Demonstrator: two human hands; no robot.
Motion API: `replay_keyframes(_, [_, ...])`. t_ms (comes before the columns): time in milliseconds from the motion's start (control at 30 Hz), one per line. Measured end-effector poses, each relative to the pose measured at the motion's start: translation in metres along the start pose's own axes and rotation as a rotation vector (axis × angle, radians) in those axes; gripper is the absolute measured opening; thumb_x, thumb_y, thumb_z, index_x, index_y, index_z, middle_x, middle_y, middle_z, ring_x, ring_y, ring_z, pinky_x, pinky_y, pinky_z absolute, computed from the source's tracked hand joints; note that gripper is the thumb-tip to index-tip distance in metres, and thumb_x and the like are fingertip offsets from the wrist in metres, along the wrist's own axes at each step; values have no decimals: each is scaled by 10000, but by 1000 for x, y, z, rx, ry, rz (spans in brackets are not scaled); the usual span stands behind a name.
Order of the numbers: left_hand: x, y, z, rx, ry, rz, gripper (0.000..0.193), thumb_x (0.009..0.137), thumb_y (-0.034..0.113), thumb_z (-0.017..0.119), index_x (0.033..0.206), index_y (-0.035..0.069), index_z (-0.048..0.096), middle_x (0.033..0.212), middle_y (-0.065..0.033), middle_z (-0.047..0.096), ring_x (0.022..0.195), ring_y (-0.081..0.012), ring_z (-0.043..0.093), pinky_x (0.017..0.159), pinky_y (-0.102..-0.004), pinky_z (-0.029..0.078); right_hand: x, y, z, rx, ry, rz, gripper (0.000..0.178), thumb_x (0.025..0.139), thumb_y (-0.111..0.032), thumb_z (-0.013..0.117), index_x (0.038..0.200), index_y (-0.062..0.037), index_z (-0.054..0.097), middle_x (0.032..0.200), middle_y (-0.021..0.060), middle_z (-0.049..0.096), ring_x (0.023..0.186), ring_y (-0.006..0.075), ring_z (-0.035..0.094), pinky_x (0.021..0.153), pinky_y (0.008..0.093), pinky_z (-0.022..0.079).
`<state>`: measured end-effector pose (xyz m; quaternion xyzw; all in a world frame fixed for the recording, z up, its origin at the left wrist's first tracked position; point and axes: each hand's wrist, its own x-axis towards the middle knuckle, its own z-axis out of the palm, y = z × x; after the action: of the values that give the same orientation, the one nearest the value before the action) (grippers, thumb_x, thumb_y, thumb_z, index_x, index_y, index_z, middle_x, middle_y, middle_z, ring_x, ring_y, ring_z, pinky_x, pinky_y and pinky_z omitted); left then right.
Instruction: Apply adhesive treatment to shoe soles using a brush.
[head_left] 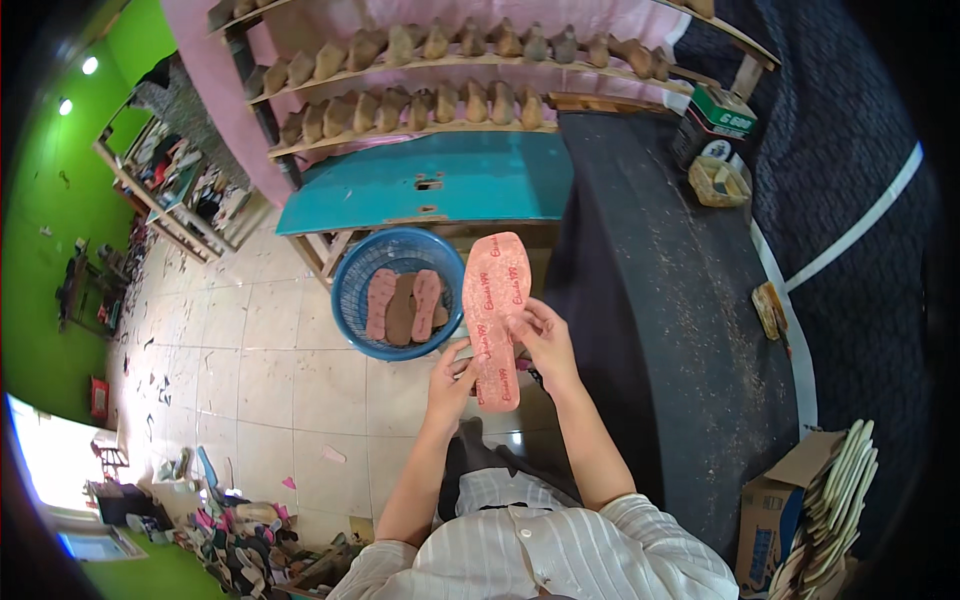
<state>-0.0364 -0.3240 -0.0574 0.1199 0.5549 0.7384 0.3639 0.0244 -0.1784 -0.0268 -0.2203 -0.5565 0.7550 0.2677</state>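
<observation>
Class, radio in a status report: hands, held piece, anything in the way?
Left hand and right hand gripping edges. Pink insole held between them. Blue basket off left; nothing seen blocking the insole.

"What's around you?"
"On my left, a green wall [40,230] and two glowing lights [90,66]; below, a pale tiled floor [320,400]."
"And ahead?"
"I face a turquoise bench [500,168] with wooden shelves [345,141] above its far side."

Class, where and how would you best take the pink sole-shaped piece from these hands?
Probably pinch the pink piece at its broad far end, coming from the far side: it looks flat, and the left hand and right hand hold it nearer, where it narrows.
</observation>
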Motion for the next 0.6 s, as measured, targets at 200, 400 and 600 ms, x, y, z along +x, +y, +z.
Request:
replay_keyframes(200, [4,3,-35,-50,124,74,407,901,172,589,1255,58,424,992,-77,588,841,-139,614,667,-267,527,4,57,34,-168,-227,107,443,861,-142,641,1239,21,477,1052,72,614,927,111,573,833,255,458])
replay_keyframes(400, [38,21,-112,-17,221,5,481,902,206,588,1308,82,361,1110,-94,528,949,-169,573,741,-313,508,43,64,79,-398,-308,242,432,843,-110,649,1229,24,510,998,78,635,907,135,587,816,276,462])
replay_keyframes(600, [98,55,-193,-248,250,116,477,914,159,562,1323,63,335,1133,-130,532,973,-207,582,780,-342,507,95,98,110,-701,-555,110,369,818,-107,665,1162,-5,582,966,89,654,854,151,602,780,279,471])
